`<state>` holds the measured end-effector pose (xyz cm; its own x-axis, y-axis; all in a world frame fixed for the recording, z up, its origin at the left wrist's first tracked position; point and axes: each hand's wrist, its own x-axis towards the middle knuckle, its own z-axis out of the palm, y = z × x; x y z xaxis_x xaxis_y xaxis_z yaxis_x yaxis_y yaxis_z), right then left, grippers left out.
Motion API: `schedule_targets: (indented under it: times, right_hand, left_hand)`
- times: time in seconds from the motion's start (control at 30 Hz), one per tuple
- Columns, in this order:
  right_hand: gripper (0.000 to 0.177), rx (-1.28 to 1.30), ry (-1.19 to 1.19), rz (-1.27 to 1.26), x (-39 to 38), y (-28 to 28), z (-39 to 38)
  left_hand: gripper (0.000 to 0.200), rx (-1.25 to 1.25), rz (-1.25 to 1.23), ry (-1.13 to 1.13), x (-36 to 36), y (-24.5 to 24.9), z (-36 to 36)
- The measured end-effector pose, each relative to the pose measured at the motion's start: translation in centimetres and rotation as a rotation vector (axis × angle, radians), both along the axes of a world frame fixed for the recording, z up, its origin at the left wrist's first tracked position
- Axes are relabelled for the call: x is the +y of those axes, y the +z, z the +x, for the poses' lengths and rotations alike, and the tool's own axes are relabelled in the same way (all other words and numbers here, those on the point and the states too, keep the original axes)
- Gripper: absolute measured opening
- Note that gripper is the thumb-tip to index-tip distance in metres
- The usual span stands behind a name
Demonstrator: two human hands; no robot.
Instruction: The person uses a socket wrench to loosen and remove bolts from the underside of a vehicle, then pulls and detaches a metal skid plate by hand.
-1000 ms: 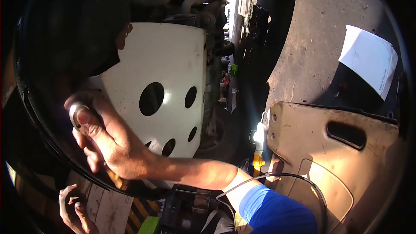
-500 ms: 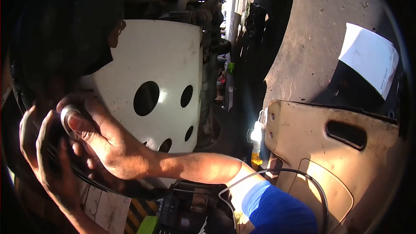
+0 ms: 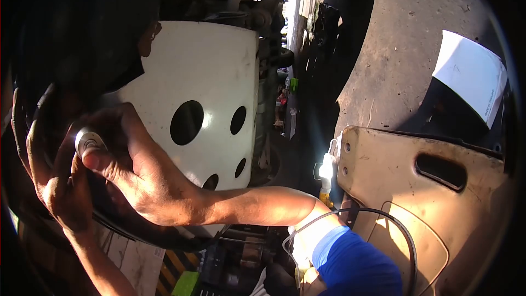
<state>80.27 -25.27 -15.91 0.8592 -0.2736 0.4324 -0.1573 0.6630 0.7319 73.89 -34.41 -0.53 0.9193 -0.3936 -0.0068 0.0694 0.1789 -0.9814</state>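
By a white holed plate's [image 3: 211,71] left edge, a round metal piece [image 3: 87,141] is pinched by the right hand [image 3: 145,183]; the left hand [image 3: 55,189] is curled, grip unclear.

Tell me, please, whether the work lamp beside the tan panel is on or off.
On. The work lamp glows bright white against the dark surroundings, right beside the tan panel.

Hard sunlight nearly blows out the white plate [image 3: 211,77]. Right of the plate a small work lamp [image 3: 327,169] flares into a glaring spot, and the concrete ground [image 3: 405,44] past it is sunlit with sharp-edged shadows. Left of the plate all sinks near black; the left hand [image 3: 52,186] is dim there, while the metal piece [image 3: 87,141] pinched by the right hand [image 3: 148,186] glints. Fisheye bending and a black vignette ring the edges.
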Motion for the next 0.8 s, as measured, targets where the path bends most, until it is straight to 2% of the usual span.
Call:
schedule_targets:
  times: [0.03,0.1,0.13,0.17,0.2,0.27,0.37,0.47,0.5,0.6,0.63,0.67,0.73,0.8]
  right_hand:
    - [0.035,-0.074,0.067,0.02,-0.1,-0.1,-0.1]
    - [0.032,-0.133,-0.001,0.019,0.2,-0.7,0.6]
    - [0.032,-0.119,-0.142,0.0,0.5,-1.1,2.2]
    - [0.028,0.094,-0.443,-0.122,1.2,-1.0,3.6]
    - [0.024,0.169,-0.75,-0.431,0.2,-3.8,5.3]
    - [0.026,0.401,-0.983,-0.434,0.6,-3.4,6.3]
    - [0.029,0.34,-0.69,-0.398,0.3,-2.0,3.6]
    - [0.034,-0.303,0.158,0.032,-1.0,-2.4,1.0]
    - [0.029,-0.42,0.343,0.124,-1.5,-2.8,0.7]
    - [0.022,0.086,-0.368,0.047,0.9,-0.2,3.1]
    - [0.018,0.128,-0.583,-0.171,0.4,-2.5,4.7]
    - [0.023,0.158,-0.824,-0.439,0.5,-3.9,6.2]
    - [0.027,0.331,-1.03,-0.369,0.4,-4.0,7.5]
    - [0.033,0.27,-0.815,-0.365,0.1,-3.6,6.2]
  left_hand:
    - [0.029,0.026,0.013,-0.015,0.0,0.0,0.1]
    - [0.03,0.083,0.062,-0.062,-0.2,0.0,0.2]
    - [0.031,0.081,0.053,-0.08,0.1,0.7,-0.3]
    - [0.031,0.078,0.043,-0.099,0.4,1.3,-0.8]
    - [0.032,0.076,0.034,-0.117,0.7,2.0,-1.3]
    - [0.032,0.085,0.057,-0.099,0.8,2.4,-1.3]
    - [0.033,0.116,0.047,-0.116,0.9,1.8,-0.7]
    - [0.032,0.119,0.161,-0.094,-0.1,1.3,0.0]
    - [0.031,0.111,0.161,-0.083,-0.2,1.2,0.2]
    - [0.031,0.134,0.084,-0.069,0.4,1.7,-0.4]
    - [0.031,0.121,0.077,-0.065,0.5,2.0,-0.8]
    - [0.03,0.131,0.113,-0.06,0.4,1.9,-0.7]
    - [0.029,0.152,0.183,-0.052,0.3,1.7,-0.5]
    - [0.03,0.098,0.198,-0.064,0.3,2.9,-1.0]
